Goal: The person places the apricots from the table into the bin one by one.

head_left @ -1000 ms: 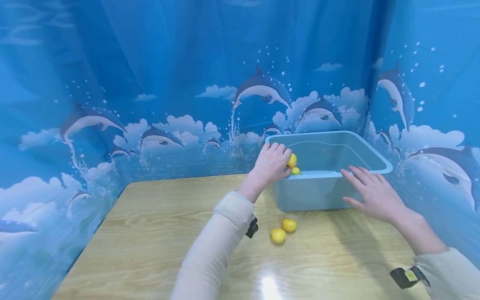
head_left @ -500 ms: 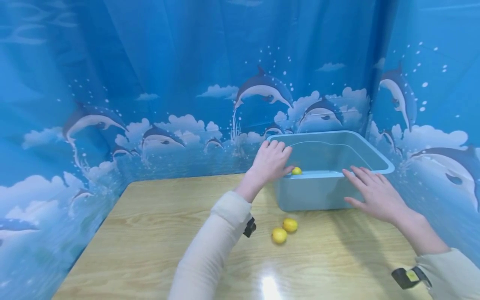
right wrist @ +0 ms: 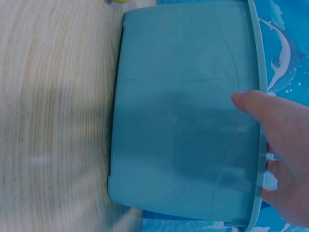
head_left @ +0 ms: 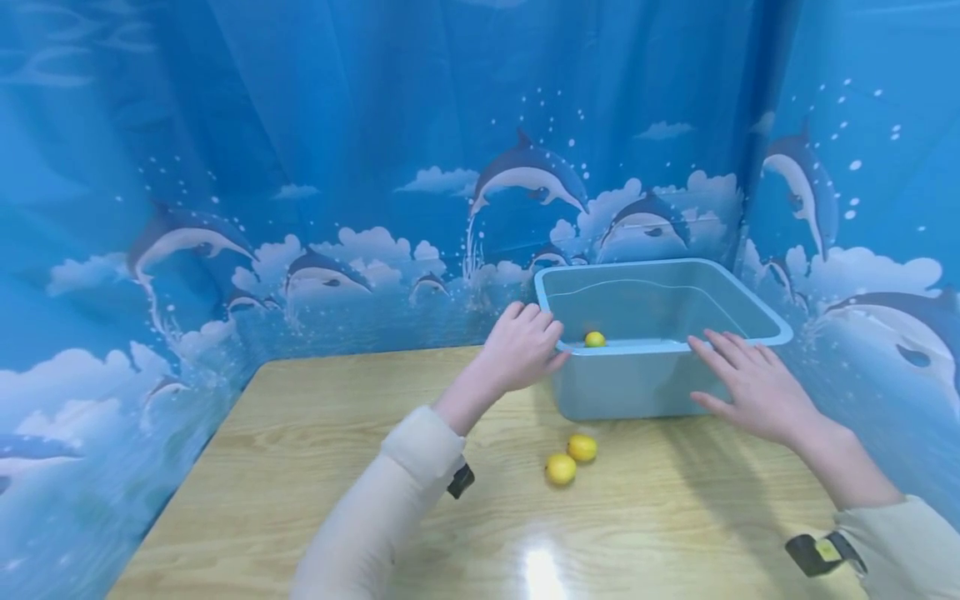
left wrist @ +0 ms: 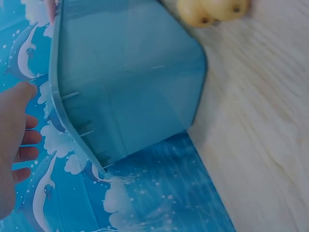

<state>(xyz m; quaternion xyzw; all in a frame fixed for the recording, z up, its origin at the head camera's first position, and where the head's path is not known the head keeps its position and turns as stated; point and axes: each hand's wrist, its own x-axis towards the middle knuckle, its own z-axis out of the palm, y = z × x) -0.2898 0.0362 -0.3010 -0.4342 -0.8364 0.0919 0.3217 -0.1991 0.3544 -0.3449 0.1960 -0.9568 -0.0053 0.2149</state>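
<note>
A blue plastic bin [head_left: 637, 387] stands at the table's back right, with one small yellow lemon [head_left: 595, 339] visible inside near its front left corner. My left hand [head_left: 521, 346] is beside that corner, fingers loosely bent and holding nothing; the left wrist view shows this hand [left wrist: 12, 150] apart from the rim. Over the front rim my right hand [head_left: 753, 387] lies with its fingers extended. In the right wrist view, its thumb [right wrist: 248, 102] is in front of the outer wall. Two lemons, a nearer one [head_left: 560, 469] and a farther one [head_left: 582, 447], lie touching before the bin.
The wooden table [head_left: 322, 450] extends left and forward of the bin. A blue curtain [head_left: 360, 167] printed with dolphins hangs close behind the table and along its right side. Small black cameras are strapped at both wrists, the right one [head_left: 813, 554] plainly visible.
One second ago my left hand held a lemon over the bin's left end; it has let go, and that lemon is out of sight. The hand has drawn back left. My right hand stays.
</note>
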